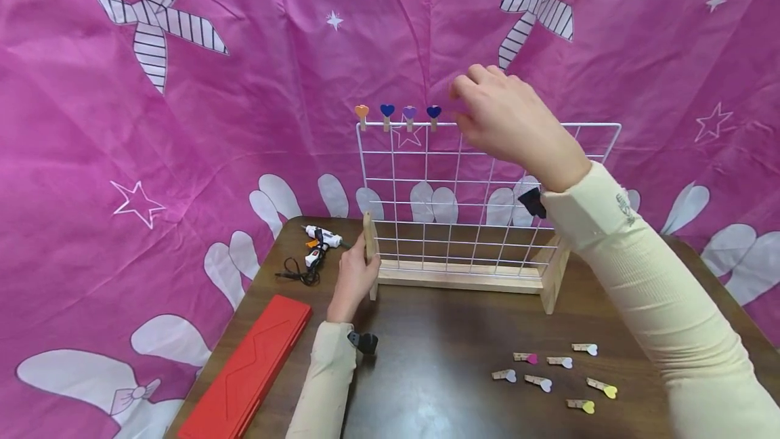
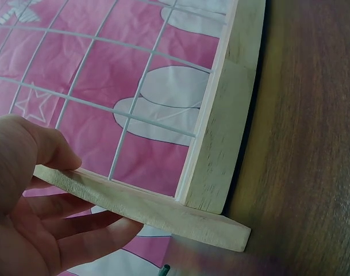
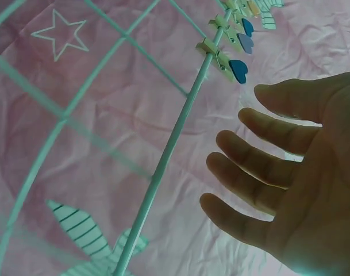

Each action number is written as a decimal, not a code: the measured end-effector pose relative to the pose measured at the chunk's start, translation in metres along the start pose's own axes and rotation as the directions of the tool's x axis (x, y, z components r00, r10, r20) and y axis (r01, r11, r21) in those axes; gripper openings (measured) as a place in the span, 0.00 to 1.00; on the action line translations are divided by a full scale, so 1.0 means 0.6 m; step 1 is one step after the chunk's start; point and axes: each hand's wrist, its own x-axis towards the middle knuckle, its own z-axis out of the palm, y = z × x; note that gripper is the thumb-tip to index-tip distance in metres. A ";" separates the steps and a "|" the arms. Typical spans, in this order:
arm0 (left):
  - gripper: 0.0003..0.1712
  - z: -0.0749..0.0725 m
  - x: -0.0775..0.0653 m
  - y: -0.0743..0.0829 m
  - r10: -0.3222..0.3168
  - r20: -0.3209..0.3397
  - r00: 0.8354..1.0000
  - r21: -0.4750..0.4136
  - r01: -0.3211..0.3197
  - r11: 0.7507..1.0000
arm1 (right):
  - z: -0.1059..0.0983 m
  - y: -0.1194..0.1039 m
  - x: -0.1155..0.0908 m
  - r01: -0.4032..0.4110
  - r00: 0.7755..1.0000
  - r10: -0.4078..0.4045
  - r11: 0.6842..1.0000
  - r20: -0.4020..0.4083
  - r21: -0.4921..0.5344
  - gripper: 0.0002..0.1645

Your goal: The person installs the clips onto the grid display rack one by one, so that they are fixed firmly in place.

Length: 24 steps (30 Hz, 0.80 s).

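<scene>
Head view: we get bright light.
Tabletop (image 1: 426, 358): we notice soft glare.
Right hand (image 3: 312, 195): we see its palm shadowed.

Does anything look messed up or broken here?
Nothing really stands out. Four heart clips stand in a row atop the wire rack, seven loose clips lie on the table, and I see nothing spilled or broken.

Heart-topped wooden clips (image 1: 434, 112): eleven. On one white wire grid (image 1: 452, 204): one orange, two dark blue, one purple. On brown table (image 1: 439, 351): four whitish, two yellow, one pink. White glue gun (image 1: 327, 237): one. Flat red case (image 1: 250, 364): one.
</scene>
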 end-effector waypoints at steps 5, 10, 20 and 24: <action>0.31 0.000 0.000 -0.002 0.008 -0.010 1.000 0.012 -0.008 1.000 | -0.001 0.014 -0.058 0.015 0.999 -0.013 0.998 -0.046 0.056 0.09; 0.34 0.001 0.000 -0.003 0.019 -0.017 1.000 0.030 -0.019 0.999 | 0.020 0.029 -0.126 0.079 0.995 -0.070 0.989 -0.076 0.124 0.08; 0.33 0.000 0.000 0.000 0.027 -0.011 1.000 0.034 -0.027 0.999 | 0.099 0.047 -0.257 0.046 0.998 -0.039 0.984 -0.045 0.171 0.08; 0.32 -0.002 0.001 0.000 0.029 -0.023 0.999 0.033 -0.028 0.999 | 0.134 0.062 -0.309 -0.030 0.999 0.027 0.981 0.021 0.194 0.07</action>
